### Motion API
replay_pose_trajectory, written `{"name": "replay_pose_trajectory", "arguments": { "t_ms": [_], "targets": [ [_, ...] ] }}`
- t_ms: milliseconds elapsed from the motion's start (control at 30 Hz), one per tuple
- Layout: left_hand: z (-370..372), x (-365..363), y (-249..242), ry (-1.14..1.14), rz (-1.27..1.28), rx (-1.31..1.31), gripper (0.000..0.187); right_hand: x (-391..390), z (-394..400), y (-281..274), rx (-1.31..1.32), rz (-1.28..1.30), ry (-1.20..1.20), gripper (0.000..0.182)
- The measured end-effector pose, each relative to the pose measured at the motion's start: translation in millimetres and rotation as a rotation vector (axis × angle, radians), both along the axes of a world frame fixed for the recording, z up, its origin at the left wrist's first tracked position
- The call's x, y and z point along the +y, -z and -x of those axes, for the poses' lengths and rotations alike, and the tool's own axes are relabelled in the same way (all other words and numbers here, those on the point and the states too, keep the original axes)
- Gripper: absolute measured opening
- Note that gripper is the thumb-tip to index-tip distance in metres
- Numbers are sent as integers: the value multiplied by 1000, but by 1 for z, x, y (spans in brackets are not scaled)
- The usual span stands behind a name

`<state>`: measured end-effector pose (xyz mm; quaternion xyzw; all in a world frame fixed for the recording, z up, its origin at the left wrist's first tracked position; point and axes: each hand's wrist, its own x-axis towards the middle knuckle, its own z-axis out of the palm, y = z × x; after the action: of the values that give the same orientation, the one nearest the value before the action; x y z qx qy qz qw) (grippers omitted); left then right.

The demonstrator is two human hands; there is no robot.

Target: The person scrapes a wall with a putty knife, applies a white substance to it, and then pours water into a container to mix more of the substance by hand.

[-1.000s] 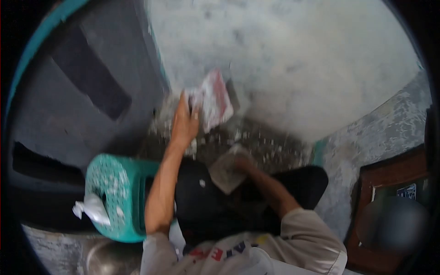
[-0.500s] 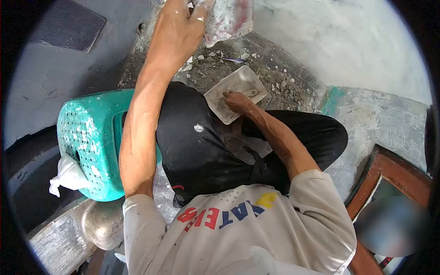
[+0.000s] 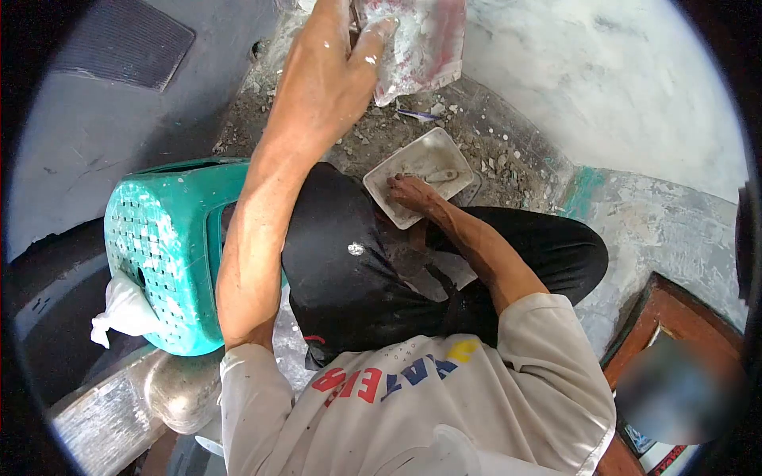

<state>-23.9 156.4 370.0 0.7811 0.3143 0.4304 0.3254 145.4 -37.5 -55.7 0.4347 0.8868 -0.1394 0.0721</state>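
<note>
Mottled white wall (image 3: 587,87) above rubble-strewn floor (image 3: 504,163). With left hand (image 3: 329,75), grips red-and-white smeared sheet (image 3: 432,47) over rubble, thumb pressed on its face. With right hand (image 3: 413,195), reaches into off-white rectangular tray (image 3: 429,151), fingers curled; cannot tell if grasping anything. Beside left arm: green plastic stool (image 3: 175,246).

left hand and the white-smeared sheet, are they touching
Touching: the head view shows the left hand gripping the white-smeared sheet, its thumb lying across the near face.
</note>
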Motion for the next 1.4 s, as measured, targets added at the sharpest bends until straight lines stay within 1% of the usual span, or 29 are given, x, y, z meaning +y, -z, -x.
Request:
{"name": "replay_pose_trajectory", "arguments": {
  "t_ms": [67, 100, 133, 167, 200, 267, 300, 367, 400, 467, 500, 567, 600, 633, 667, 700, 733, 767, 800, 833, 867, 900, 933, 1000, 1033, 1100, 1267, 1333, 1400],
  "targets": [
    [1, -1, -11, 19, -56, -33, 46, 11, -5, 7, 94, 162, 263, 21],
    [2, -6, -16, -2, -39, -2, 47, 18, -12, 11, 90, 153, 253, 21],
    [3, -11, -23, -22, -19, 33, 47, 28, -14, -1, 158, 294, 434, 23],
    [3, -12, -26, 13, 63, -3, 49, 34, -17, -11, 227, 439, 620, 26],
    [3, -8, -20, 16, 61, -2, 49, 39, -22, -21, 229, 437, 622, 26],
    [0, 0, -11, 3, -22, -5, 50, 41, -41, -26, 387, 517, 767, 31],
    [1, -1, -7, 4, -22, -4, 50, 40, -48, -28, 388, 518, 768, 31],
    [2, -8, -22, -13, 147, 16, 51, 38, -60, -25, 333, 709, 757, 30],
    [-1, -3, -17, -10, 136, 15, 51, 41, -68, -24, 337, 698, 757, 30],
    [-7, 4, 4, 73, 339, -233, 30, 40, -78, -59, 299, 543, 359, 32],
    [-7, 3, 5, 84, 325, -241, 30, 38, -87, -81, 294, 527, 367, 32],
    [-4, 6, -2, 10, 495, -181, 32, 40, -108, -135, 367, -21, -75, 39],
    [-2, 7, 0, 25, 463, -196, 32, 42, -120, -157, 594, 234, 177, 41],
    [-1, 9, 3, -23, 395, -228, 35, 46, -131, -182, 819, 483, 428, 43],
    [0, 10, 1, -75, 326, -265, 39, 49, -136, -221, 1222, 703, 508, 43],
    [2, 5, -8, -94, 313, -211, 40, 49, -136, -270, 1627, 936, 563, 42],
    [4, 0, -15, -120, 300, -158, 41, 51, -129, -331, 1612, 905, 535, 42],
    [3, 0, -10, -93, 337, -165, 40, 48, -116, -396, 1594, 687, 578, 39],
    [3, -6, -17, -86, 316, -175, 40, 44, -105, -440, 1577, 472, 627, 36],
    [1, -14, -25, -28, 347, -168, 41, 42, -97, -466, 1577, 442, 619, 36],
    [-3, -20, -32, 34, 375, -157, 41, 41, -90, -486, 1370, 154, 652, 31],
    [-7, -27, -37, 37, 329, -137, 42, 40, -84, -498, 1150, -121, 677, 30],
    [-11, -39, -46, 50, 307, -137, 42, 40, -77, -501, 1156, -148, 675, 30],
    [-18, -68, -62, 40, 192, -135, 37, 38, -64, -498, 823, -512, 644, 30],
    [-19, -75, -59, 40, 176, -135, 37, 36, -62, -497, 823, -607, 570, 34],
    [-25, -87, -42, 271, 640, -589, 37, 27, -57, -497, 843, -636, 579, 33],
    [-34, -113, -25, 257, 635, -688, 35, 13, -48, -482, 831, -706, 692, 35],
    [-37, -121, -27, 228, 733, -702, 33, 9, -45, -473, 656, -913, 588, 40],
    [-38, -122, -23, 214, 727, -683, 32, 5, -33, -472, 618, -919, 597, 41]
  ]
}}
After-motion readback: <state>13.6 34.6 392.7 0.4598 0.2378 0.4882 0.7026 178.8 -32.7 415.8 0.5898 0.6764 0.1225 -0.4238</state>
